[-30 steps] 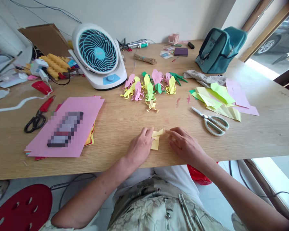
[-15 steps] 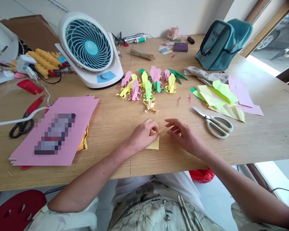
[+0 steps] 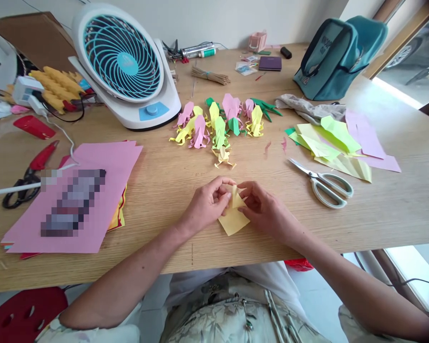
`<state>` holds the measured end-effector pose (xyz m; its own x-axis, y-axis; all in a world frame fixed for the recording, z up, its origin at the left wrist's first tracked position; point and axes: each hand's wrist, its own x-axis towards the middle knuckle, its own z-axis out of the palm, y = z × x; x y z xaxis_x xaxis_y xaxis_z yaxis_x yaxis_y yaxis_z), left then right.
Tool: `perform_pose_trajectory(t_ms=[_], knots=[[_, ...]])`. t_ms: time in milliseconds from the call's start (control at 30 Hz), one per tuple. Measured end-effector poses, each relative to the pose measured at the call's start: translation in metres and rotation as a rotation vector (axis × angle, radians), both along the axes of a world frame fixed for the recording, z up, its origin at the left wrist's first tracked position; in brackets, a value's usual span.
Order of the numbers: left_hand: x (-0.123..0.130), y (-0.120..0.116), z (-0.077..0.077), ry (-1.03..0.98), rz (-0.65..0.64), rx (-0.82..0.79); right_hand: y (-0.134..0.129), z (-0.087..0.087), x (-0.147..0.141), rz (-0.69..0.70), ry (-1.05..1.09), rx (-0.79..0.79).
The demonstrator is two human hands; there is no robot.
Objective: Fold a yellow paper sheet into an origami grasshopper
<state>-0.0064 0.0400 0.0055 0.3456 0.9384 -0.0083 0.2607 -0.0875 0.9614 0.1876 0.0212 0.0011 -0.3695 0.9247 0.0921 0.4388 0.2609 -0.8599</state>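
Observation:
A small yellow paper (image 3: 233, 221) is held above the table's front edge, with a raised fold at its top. My left hand (image 3: 211, 200) pinches its upper left side, thumb and index finger together. On the other side, my right hand (image 3: 262, 205) is closed on the paper's right edge. Just beyond the hands stands a pale yellow folded paper figure (image 3: 222, 156). Behind it several pink, yellow and green paper figures (image 3: 219, 133) are grouped together.
White-handled scissors (image 3: 331, 188) and loose coloured sheets (image 3: 325, 143) lie to the right. Left are a pink paper stack (image 3: 110, 166) and red-and-black scissors (image 3: 32, 174). A fan (image 3: 128, 71) stands back left, a teal bag (image 3: 338, 59) back right.
My right hand has moved left and closed on the yellow paper. The paper is turned cornerwise, more of it shows, and its fold stands up. The view has shifted slightly.

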Motion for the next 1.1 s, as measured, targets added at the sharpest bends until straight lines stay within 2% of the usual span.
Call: perform_pose_trajectory(t_ms=[167,300,367,667,767,867,933,967,1100], knots=[[-0.011,0.009,0.008,0.113,-0.049,0.299,0.008,-0.005,0.009,-0.033,0.053,-0.014],[-0.011,0.012,0.006,0.146,-0.051,0.408,0.01,-0.006,0.013,-0.006,0.089,-0.019],[-0.01,0.012,0.003,0.114,-0.067,0.377,0.009,-0.007,0.013,0.014,0.108,-0.027],[-0.011,0.014,0.0,-0.072,-0.093,0.024,0.011,-0.008,0.01,0.019,0.186,-0.01],[-0.011,0.016,-0.001,-0.131,-0.094,-0.017,0.01,-0.005,0.01,0.043,0.269,-0.074],[-0.012,0.018,0.0,-0.23,-0.037,0.035,0.009,-0.003,0.011,0.047,0.316,-0.133],[-0.015,0.019,0.001,-0.284,-0.017,0.127,0.008,-0.002,0.012,0.025,0.27,-0.068],[-0.016,0.02,0.002,-0.293,-0.023,0.18,0.008,-0.001,0.012,0.009,0.232,0.012],[-0.021,0.022,0.006,-0.279,-0.07,0.336,0.005,0.0,0.015,-0.037,0.1,0.469]])
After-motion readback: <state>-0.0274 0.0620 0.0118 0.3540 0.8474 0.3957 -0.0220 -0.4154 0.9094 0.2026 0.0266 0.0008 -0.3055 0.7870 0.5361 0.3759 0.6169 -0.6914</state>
